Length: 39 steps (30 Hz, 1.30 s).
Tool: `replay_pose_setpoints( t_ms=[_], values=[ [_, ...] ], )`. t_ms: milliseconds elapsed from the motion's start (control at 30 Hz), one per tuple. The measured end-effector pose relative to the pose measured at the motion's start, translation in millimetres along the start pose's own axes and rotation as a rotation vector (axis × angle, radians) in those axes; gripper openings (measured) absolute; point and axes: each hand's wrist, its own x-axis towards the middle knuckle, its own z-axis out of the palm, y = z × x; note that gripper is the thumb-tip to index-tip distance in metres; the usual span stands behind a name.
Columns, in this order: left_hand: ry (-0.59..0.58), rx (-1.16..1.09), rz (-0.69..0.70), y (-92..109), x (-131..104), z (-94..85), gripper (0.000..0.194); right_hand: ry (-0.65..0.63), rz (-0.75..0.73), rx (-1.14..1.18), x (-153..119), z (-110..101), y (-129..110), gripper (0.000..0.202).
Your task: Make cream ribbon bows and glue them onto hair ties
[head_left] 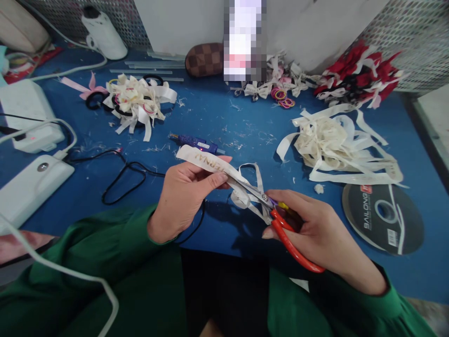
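Printed ribbon (203, 160) sits pinched in the left hand (185, 193), its long axis slanting toward the right hand (315, 227), which grips the scissors (265, 198), pointed back nearly along that axis.

Glue gun (192, 142) and ribbon heap (324, 142) flank a passable gap.
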Motion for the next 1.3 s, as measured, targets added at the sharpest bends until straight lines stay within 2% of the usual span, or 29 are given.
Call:
replay_pose_setpoints(
  t_ms=[200, 567, 800, 1300],
  values=[
    [-0.027, -0.009, -0.012, 0.5, -0.8, 0.9, 0.020, -0.012, -0.008, -0.002, 2.9, 0.2, -1.8, 0.045],
    [0.007, 0.007, 0.006, 0.8, -1.1, 1.3, 0.019, -0.005, -0.015, 0.024, 1.8, -0.1, -0.6, 0.043],
    [-0.024, 0.022, -0.052, -0.7, -3.0, 2.0, 0.022, -0.032, 0.018, 0.017, 4.3, 2.1, -3.4, 0.047],
    [-0.026, 0.016, -0.061, 0.9, -3.0, 1.8, 0.025, 0.004, -0.042, -0.018, 3.4, -0.3, -2.7, 0.042]
  ],
)
